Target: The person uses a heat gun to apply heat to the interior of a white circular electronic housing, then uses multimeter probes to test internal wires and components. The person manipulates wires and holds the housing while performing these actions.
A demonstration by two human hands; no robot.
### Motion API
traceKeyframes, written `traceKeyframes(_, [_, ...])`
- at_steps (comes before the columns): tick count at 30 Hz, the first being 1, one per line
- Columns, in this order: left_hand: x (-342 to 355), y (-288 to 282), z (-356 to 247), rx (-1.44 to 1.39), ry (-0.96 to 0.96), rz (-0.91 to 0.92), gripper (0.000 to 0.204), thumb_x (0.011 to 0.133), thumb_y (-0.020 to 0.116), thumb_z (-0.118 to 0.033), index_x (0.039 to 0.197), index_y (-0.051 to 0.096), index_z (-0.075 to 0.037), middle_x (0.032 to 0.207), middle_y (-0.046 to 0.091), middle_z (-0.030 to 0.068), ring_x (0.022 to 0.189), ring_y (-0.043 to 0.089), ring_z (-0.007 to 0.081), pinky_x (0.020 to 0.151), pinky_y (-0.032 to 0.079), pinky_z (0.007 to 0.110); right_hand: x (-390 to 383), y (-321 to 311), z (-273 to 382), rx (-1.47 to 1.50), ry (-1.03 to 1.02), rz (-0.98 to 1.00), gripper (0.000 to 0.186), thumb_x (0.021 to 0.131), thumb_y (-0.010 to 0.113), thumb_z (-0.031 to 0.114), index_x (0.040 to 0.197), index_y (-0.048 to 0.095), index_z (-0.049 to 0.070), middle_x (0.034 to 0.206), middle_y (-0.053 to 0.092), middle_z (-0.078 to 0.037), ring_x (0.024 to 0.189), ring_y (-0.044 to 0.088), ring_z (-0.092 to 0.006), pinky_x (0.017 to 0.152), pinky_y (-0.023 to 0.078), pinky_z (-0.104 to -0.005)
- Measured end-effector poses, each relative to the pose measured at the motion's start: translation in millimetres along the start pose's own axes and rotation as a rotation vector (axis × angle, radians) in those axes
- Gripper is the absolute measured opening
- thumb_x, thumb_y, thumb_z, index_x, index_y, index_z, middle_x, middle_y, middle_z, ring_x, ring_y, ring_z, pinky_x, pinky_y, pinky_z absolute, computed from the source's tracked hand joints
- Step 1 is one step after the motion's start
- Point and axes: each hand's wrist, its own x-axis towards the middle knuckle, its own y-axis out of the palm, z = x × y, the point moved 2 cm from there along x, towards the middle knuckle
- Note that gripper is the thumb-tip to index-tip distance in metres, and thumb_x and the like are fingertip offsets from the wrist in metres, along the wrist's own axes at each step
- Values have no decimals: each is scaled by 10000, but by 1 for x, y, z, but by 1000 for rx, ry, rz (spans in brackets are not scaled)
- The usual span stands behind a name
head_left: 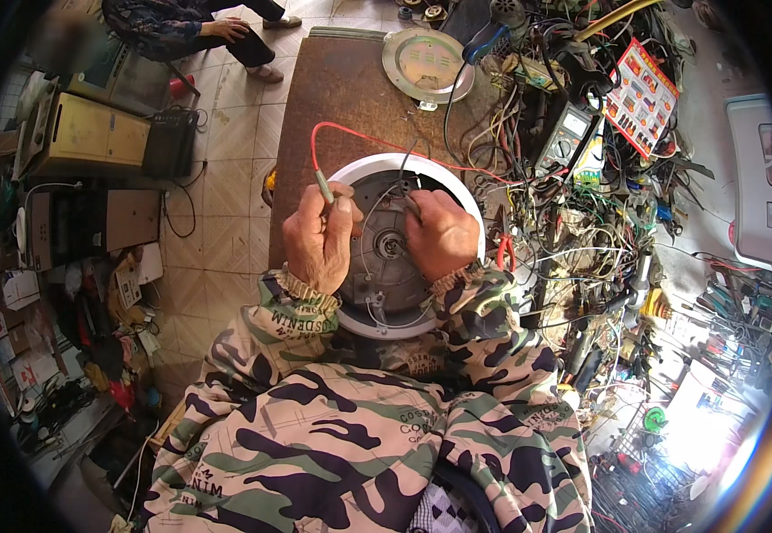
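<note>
A round appliance housing (386,165) with a white rim lies open on the bench, its grey metal inside showing a round centre fitting and thin wires. Over its left side my left hand (319,235) is closed on a test probe (324,188) with a grey-green handle. A red lead (377,134) loops from the probe's top toward the multimeter (571,133) on the right. My right hand (442,233) is closed over the housing's right side, pinching something slim and greyish near the wires; the fingers hide most of it.
A round metal cover plate (428,69) lies at the far end of the brown wooden bench (315,107). Tangled wires and tools crowd the right, with red-handled pliers (505,253) close by. Another person's hand (225,29) and legs show at the top left. A yellow cabinet (92,135) stands left.
</note>
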Motion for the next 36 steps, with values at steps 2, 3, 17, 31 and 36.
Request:
traceKeyframes(2, [-1, 0, 1, -1, -13, -6, 252, 1111, 503, -244, 1165, 603, -18, 823, 714, 77, 664, 672, 134, 598, 524, 303, -4, -9, -2, 72, -14, -45, 164, 910, 763, 148, 1035, 752, 44, 882, 730, -146, 769, 717, -309, 697, 561, -405])
traceKeyframes(3, [-2, -1, 1, 1, -18, -9, 256, 1112, 505, -249, 1161, 606, -19, 827, 715, 75, 670, 678, 133, 599, 525, 300, -8, -14, -4, 176, 40, -60, 149, 923, 746, 143, 1021, 743, 31, 839, 709, -140, 735, 705, -310, 666, 546, -405])
traceKeyframes(17, [2, 10, -4, 55, 299, 76, 167, 1054, 652, -136, 1110, 693, 16, 1041, 655, 89, 921, 622, 140, 817, 539, 303, -124, -63, -22, 1294, 488, -37, 293, 1049, 673, 190, 1190, 710, -63, 863, 736, -118, 752, 712, -179, 685, 555, -289])
traceKeyframes(31, [-1, 46, 1, 212, 223, 108, 247, 1034, 690, -172, 1005, 745, 68, 1066, 747, 129, 889, 729, 194, 756, 593, 324, -135, -57, -2, 813, 380, -74, 282, 1012, 671, 76, 1260, 698, -55, 1021, 746, -144, 923, 721, -187, 834, 565, -321])
traceKeyframes(36, [-3, 46, -2, 194, 328, 96, 127, 969, 745, -90, 1069, 743, -10, 993, 750, 119, 890, 733, 253, 761, 578, 343, -135, -57, -2, 802, 387, -57, 277, 1018, 660, 72, 1261, 695, -57, 1030, 741, -145, 927, 721, -191, 836, 568, -324])
